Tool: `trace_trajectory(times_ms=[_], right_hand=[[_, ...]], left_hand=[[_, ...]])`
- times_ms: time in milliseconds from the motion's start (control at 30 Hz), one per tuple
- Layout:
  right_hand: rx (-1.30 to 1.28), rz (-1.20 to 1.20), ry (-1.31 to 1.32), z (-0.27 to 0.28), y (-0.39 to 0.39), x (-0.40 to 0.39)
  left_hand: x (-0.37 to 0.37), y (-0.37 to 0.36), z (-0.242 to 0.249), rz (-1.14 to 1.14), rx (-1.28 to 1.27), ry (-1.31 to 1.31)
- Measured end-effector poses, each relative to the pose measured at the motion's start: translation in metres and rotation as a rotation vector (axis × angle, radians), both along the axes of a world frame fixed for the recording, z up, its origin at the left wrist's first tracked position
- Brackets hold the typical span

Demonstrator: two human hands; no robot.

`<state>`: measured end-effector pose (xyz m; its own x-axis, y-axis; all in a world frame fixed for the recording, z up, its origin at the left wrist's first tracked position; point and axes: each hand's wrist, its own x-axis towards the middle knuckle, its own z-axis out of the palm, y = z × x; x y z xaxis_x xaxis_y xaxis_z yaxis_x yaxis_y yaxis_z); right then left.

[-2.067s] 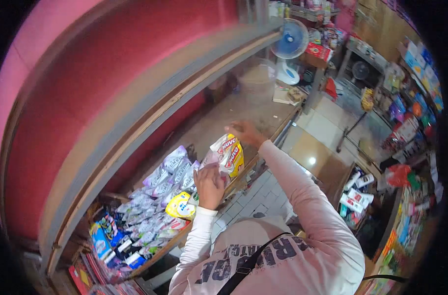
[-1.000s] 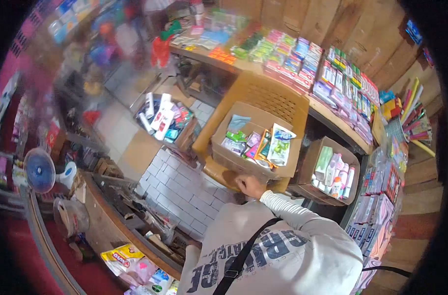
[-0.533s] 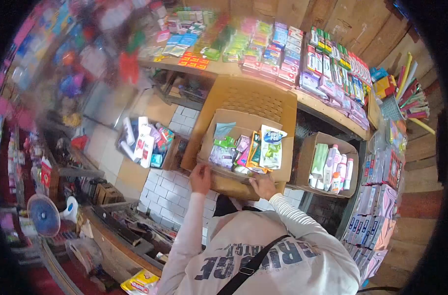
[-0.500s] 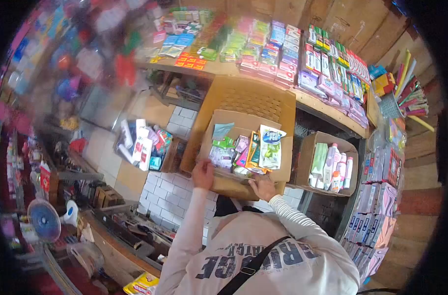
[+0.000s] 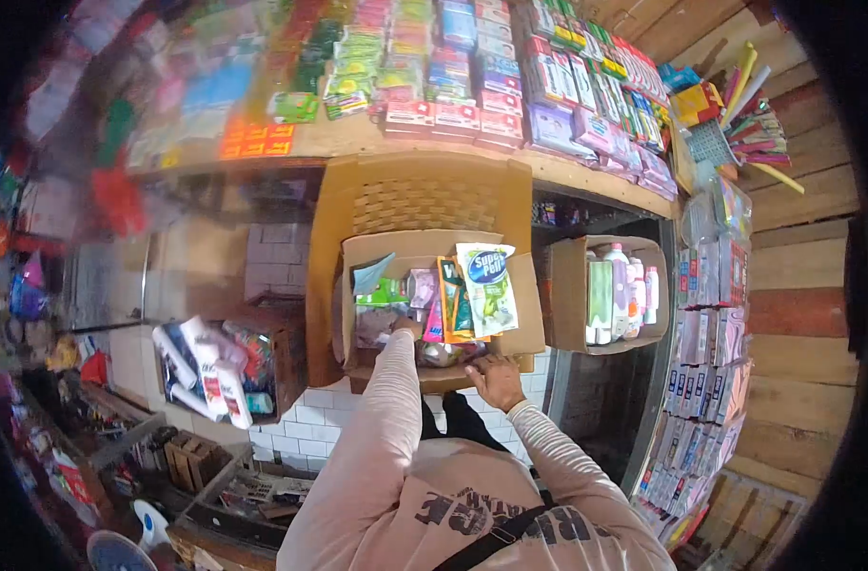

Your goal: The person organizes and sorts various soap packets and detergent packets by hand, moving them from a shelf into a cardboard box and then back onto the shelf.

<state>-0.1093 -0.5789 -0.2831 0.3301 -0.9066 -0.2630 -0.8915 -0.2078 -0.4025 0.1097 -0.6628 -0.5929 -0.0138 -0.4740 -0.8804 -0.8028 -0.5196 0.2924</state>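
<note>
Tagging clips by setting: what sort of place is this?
Probably a small shop or its stock area: a wooden shelf carries rows of identical packages, an open cardboard box holds packets, including a Super Pell pouch, and another box holds bottles.

The person's left hand [image 5: 407, 327] is inside a box [image 5: 524, 325] on a chair [image 5: 322, 276], its fingers hidden. The right hand [image 5: 498, 382] lies at the box's near edge. A white pouch [image 5: 489, 293] stands among packets [image 5: 384, 292]. Rightward, a carton [image 5: 569, 297] holds bottles [image 5: 619, 285].

Bright centre, motion-blurred left, dark curved edges
</note>
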Motion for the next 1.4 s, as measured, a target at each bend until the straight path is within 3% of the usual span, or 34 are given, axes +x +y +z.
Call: trace_trajectory(times_ms=[67, 167, 267, 400, 467, 533, 567, 667, 700, 733, 800, 867, 1033, 1100, 1133, 1167, 1200, 1233, 1333, 1400], right_hand=[[0.001, -0.036, -0.004, 0.004, 0.000, 0.003], [0.013, -0.075, 0.002, 0.006, -0.001, 0.006], [-0.016, -0.114, -0.025, 0.002, -0.002, 0.008], [-0.011, -0.156, -0.048, -0.001, -0.002, 0.008], [0.021, -0.203, -0.054, -0.001, -0.004, 0.009], [0.100, -0.271, -0.047, 0.008, -0.008, 0.012], [0.143, -0.280, -0.052, 0.010, -0.010, 0.011], [0.219, -0.302, -0.086, 0.008, -0.016, 0.007], [0.205, -0.310, -0.106, -0.001, -0.016, 0.004], [0.191, -0.320, -0.127, -0.005, -0.017, 0.002], [0.252, -0.398, -0.194, 0.005, -0.030, 0.006], [0.315, -0.453, -0.288, 0.008, -0.040, 0.007], [0.634, -0.812, -1.082, -0.034, -0.061, 0.008], [0.821, -0.928, -1.303, -0.013, -0.076, 0.012], [0.914, -0.983, -1.413, -0.001, -0.082, 0.016], [0.838, -0.982, -1.421, 0.000, -0.083, 0.018], [0.829, -0.943, -1.364, 0.003, -0.085, 0.013], [0.819, -0.907, -1.306, 0.007, -0.086, 0.003], [0.661, -0.938, -1.120, 0.023, -0.078, -0.007], [0.614, -0.987, -0.957, 0.033, -0.067, -0.018]], left_hand=[[-0.005, -0.010, 0.069, -0.004, -0.111, 0.009], [-0.013, 0.000, 0.054, 0.234, -0.174, -0.096], [-0.012, 0.002, 0.018, -0.028, -0.163, -0.059], [-0.008, -0.001, 0.008, -0.185, -0.146, 0.099], [-0.007, 0.010, 0.017, -0.061, -0.303, 0.073], [-0.007, 0.018, 0.059, 0.063, -0.465, 0.049], [-0.003, 0.009, 0.121, 0.162, -0.466, 0.039], [0.022, 0.013, 0.103, 0.276, -0.598, 0.266], [0.029, 0.005, 0.149, 0.136, -0.744, 0.122], [0.040, 0.002, 0.150, 0.032, -0.909, 0.051], [0.057, -0.027, 0.259, 0.041, -0.768, 0.090], [0.081, -0.043, 0.285, 0.073, -0.764, 0.201], [0.107, -0.074, 0.334, 0.115, -0.770, 0.601], [0.104, -0.082, 0.326, 0.171, -0.647, 0.732], [0.098, -0.083, 0.316, 0.306, -0.471, 0.812], [0.087, -0.083, 0.307, 0.440, -0.289, 0.884], [0.076, -0.083, 0.303, 0.572, -0.102, 0.950], [0.066, -0.086, 0.304, 0.523, -0.110, 0.937], [0.053, -0.081, 0.230, 0.867, 0.162, 1.086], [0.056, -0.075, 0.187, 0.802, 0.204, 0.859]])
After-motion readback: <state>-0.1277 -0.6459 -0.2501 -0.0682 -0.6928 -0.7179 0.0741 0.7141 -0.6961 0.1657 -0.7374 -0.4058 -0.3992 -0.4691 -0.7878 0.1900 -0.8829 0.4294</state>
